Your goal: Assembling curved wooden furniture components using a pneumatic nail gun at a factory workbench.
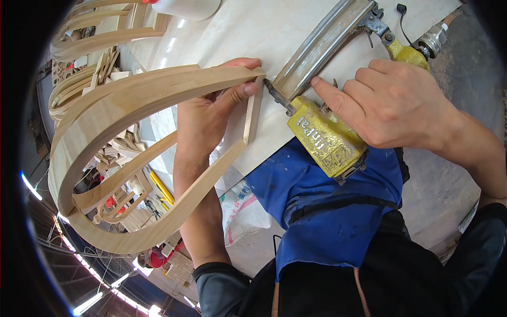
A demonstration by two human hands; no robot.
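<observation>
My left hand is closed around the end of a curved wooden frame, at the corner where a short crosspiece joins its bent arms. The pale frame loops out to the left, well past my forearm. My right hand grips a yellow nail gun, its index finger stretched along the body. The gun's long silver magazine slants up and away. Its nose is at the frame's corner, close to my left thumb; whether it touches the wood I cannot tell. My right palm hides the gun's handle.
A metal air coupling sits at the gun's back end. More curved wooden frames are stacked at the far left, above wood offcuts and a yellow-handled tool. A white jug stands at the table's far side.
</observation>
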